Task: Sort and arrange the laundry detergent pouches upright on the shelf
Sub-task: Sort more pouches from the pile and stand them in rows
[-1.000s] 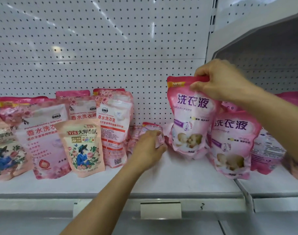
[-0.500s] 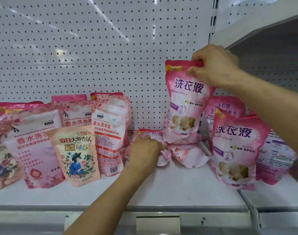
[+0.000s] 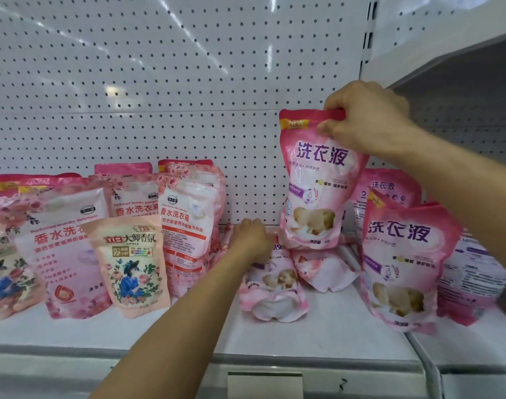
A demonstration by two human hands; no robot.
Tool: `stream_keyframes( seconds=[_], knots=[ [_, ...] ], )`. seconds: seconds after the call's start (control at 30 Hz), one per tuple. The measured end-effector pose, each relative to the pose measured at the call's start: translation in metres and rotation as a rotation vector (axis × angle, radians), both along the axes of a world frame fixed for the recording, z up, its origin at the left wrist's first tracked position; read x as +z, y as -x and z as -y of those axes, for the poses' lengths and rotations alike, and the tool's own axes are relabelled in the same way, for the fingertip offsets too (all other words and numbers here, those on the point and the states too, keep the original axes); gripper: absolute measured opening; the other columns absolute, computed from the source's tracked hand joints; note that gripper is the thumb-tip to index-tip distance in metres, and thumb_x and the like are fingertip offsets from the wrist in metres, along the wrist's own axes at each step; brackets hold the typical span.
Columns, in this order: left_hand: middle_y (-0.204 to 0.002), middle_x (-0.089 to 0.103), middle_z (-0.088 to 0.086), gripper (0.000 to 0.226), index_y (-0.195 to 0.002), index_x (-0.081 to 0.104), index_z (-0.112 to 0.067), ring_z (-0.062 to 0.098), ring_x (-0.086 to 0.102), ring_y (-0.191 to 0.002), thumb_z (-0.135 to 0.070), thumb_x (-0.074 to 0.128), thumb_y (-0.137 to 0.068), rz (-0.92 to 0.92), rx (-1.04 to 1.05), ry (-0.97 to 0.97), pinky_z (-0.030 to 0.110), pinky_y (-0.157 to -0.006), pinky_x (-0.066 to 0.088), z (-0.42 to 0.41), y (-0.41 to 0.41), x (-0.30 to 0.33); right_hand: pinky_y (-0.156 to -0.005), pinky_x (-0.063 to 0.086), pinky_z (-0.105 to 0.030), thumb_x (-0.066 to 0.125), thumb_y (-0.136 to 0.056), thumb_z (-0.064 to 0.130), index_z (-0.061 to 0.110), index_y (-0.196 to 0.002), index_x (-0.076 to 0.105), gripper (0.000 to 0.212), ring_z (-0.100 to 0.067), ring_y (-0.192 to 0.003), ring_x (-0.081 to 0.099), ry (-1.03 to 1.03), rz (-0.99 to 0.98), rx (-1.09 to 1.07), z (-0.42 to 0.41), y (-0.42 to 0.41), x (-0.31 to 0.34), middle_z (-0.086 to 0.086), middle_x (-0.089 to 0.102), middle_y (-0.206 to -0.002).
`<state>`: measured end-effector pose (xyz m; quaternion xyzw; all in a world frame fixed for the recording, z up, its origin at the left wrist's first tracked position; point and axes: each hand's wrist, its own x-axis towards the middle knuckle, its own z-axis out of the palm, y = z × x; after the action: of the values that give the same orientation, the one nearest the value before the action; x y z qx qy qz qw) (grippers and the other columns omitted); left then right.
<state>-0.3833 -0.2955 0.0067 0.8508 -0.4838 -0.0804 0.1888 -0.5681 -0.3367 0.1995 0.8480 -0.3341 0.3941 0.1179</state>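
My right hand [image 3: 367,119] grips the top edge of a pink detergent pouch [image 3: 315,185] with purple characters and holds it upright above the white shelf [image 3: 318,338]. Below it, my left hand [image 3: 250,240] grips the top of a fallen pouch [image 3: 274,286] of the same kind, which lies flat with its base toward me. A second crumpled pouch [image 3: 323,269] lies beside it. Another matching pouch [image 3: 404,266] stands at the right, with more behind it.
At the left stand several pink perfumed-detergent pouches [image 3: 188,226] and a peach floral pouch [image 3: 130,266], leaning on each other. White pegboard [image 3: 159,82] backs the shelf. A second shelf bay begins at the right, under an upper shelf [image 3: 447,47].
My right hand has lifted its pouch off the shelf, uncovering the crumpled pouches beneath. My left hand has pulled the fallen pouch forward, toward the shelf's front.
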Motion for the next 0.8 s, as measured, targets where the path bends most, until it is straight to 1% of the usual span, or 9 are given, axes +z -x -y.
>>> stream_keyframes(
  seconds=[0.07, 0.13, 0.27, 0.37, 0.47, 0.57, 0.67, 0.73, 0.8],
  knots=[
    [-0.133, 0.053, 0.016, 0.038, -0.129, 0.050, -0.007, 0.033, 0.051, -0.120, -0.025, 0.044, -0.096, 0.091, 0.031, -0.103, 0.044, -0.102, 0.045, 0.012, -0.010, 0.000, -0.071, 0.034, -0.034, 0.069, -0.084, 0.040, 0.024, -0.080, 0.065, 0.017, -0.025, -0.080, 0.056, 0.014, 0.004, 0.006, -0.001, 0.004, 0.002, 0.002, 0.064, -0.081],
    [-0.117, 0.062, 0.012, 0.023, -0.112, 0.056, -0.010, 0.030, 0.058, -0.105, -0.017, 0.045, -0.094, 0.172, 0.032, -0.160, 0.041, -0.093, 0.051, 0.016, -0.018, 0.002, -0.071, 0.033, -0.034, 0.069, -0.085, 0.040, 0.025, -0.078, 0.064, 0.017, -0.023, -0.079, 0.054, 0.022, 0.015, 0.006, -0.001, 0.009, 0.003, 0.004, 0.062, -0.079],
    [-0.090, 0.058, 0.005, 0.007, -0.096, 0.052, -0.010, 0.028, 0.060, -0.090, -0.012, 0.046, -0.092, 0.232, 0.016, -0.173, 0.038, -0.080, 0.052, 0.015, -0.021, 0.013, -0.071, 0.033, -0.034, 0.069, -0.085, 0.039, 0.024, -0.078, 0.065, 0.018, -0.022, -0.078, 0.052, 0.025, 0.029, 0.010, -0.002, 0.018, 0.003, 0.004, 0.059, -0.079],
    [-0.075, 0.053, 0.001, 0.012, -0.081, 0.051, -0.013, 0.023, 0.057, -0.076, -0.017, 0.049, -0.092, 0.313, 0.001, -0.115, 0.032, -0.066, 0.045, 0.003, -0.013, 0.026, -0.072, 0.034, -0.034, 0.068, -0.085, 0.040, 0.025, -0.080, 0.065, 0.016, -0.020, -0.079, 0.051, 0.026, 0.044, 0.020, -0.002, 0.022, 0.000, 0.006, 0.058, -0.081],
    [-0.073, 0.059, 0.002, 0.016, -0.077, 0.059, -0.011, 0.024, 0.058, -0.069, -0.016, 0.049, -0.089, 0.403, -0.010, 0.010, 0.028, -0.061, 0.047, -0.023, -0.002, 0.039, -0.074, 0.035, -0.034, 0.068, -0.086, 0.041, 0.026, -0.082, 0.066, 0.015, -0.020, -0.079, 0.051, 0.018, 0.058, 0.026, -0.002, 0.023, -0.003, 0.006, 0.058, -0.082],
    [-0.080, 0.069, 0.005, 0.024, -0.085, 0.070, -0.012, 0.026, 0.065, -0.076, -0.020, 0.049, -0.093, 0.452, -0.055, 0.184, 0.034, -0.069, 0.055, -0.052, 0.010, 0.050, -0.076, 0.036, -0.034, 0.068, -0.086, 0.041, 0.026, -0.077, 0.061, 0.019, -0.020, -0.078, 0.052, -0.012, 0.075, 0.032, -0.003, 0.023, -0.004, 0.007, 0.056, -0.079],
    [-0.085, 0.070, 0.003, 0.026, -0.092, 0.071, -0.017, 0.025, 0.063, -0.083, -0.028, 0.048, -0.098, 0.447, -0.116, 0.363, 0.035, -0.070, 0.053, -0.075, 0.027, 0.064, -0.076, 0.039, -0.035, 0.069, -0.085, 0.042, 0.024, -0.078, 0.063, 0.020, -0.021, -0.079, 0.055, -0.041, 0.087, 0.026, -0.006, 0.023, -0.002, 0.008, 0.057, -0.075],
    [-0.086, 0.069, 0.001, 0.025, -0.092, 0.070, -0.019, 0.023, 0.061, -0.084, -0.029, 0.048, -0.099, 0.478, -0.140, 0.442, 0.035, -0.068, 0.051, -0.087, 0.039, 0.071, -0.083, 0.047, -0.039, 0.069, -0.083, 0.044, 0.022, -0.084, 0.066, 0.022, -0.025, -0.084, 0.060, -0.064, 0.102, 0.023, -0.009, 0.023, 0.002, 0.004, 0.064, -0.082],
    [-0.087, 0.068, 0.000, 0.025, -0.092, 0.068, -0.021, 0.024, 0.060, -0.087, -0.031, 0.047, -0.100, 0.475, -0.140, 0.488, 0.038, -0.069, 0.053, -0.099, 0.047, 0.076, -0.089, 0.049, -0.045, 0.070, -0.083, 0.046, 0.022, -0.090, 0.069, 0.025, -0.027, -0.089, 0.063, -0.074, 0.114, 0.035, -0.014, 0.025, 0.008, 0.002, 0.068, -0.088]
  ],
)
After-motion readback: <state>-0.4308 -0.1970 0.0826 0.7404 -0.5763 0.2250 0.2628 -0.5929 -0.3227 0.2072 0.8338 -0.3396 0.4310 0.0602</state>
